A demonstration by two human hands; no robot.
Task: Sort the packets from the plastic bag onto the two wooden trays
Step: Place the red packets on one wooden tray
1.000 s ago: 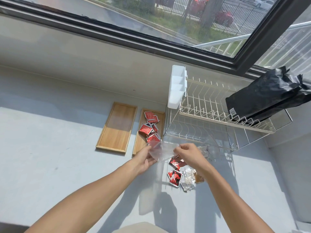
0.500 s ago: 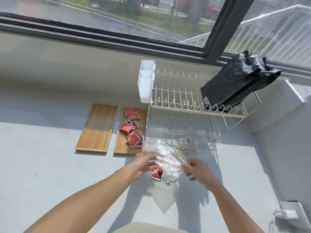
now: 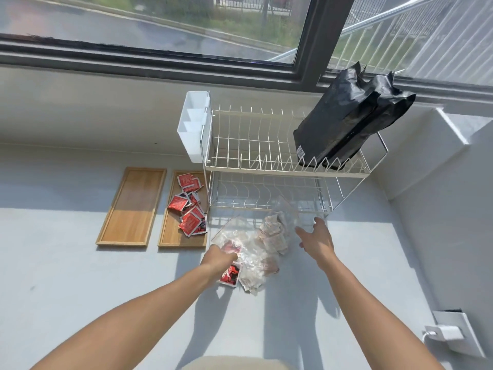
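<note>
A: Since the earlier frame the right hand has let go of the bag and moved off to the right, fingers spread, holding nothing. The bag now lies slumped on the counter in front of the rack.

B: And the left hand?

A: It sits at the bag's near-left edge, fingers curled down onto the plastic. Whether it pinches a packet or only the film, the view does not show.

B: Where do the packets stand?

A: Red packets are piled on the right tray; the left tray is bare. One red packet lies on the counter just by the left hand, with pale packets inside and around the bag.

B: What might go wrong?

A: The clear film hides what is under it, so a grab could lift the bag along with a packet and scatter the rest. The red pile also crowds the tray's right rim, so another drop there could push some over.
</note>
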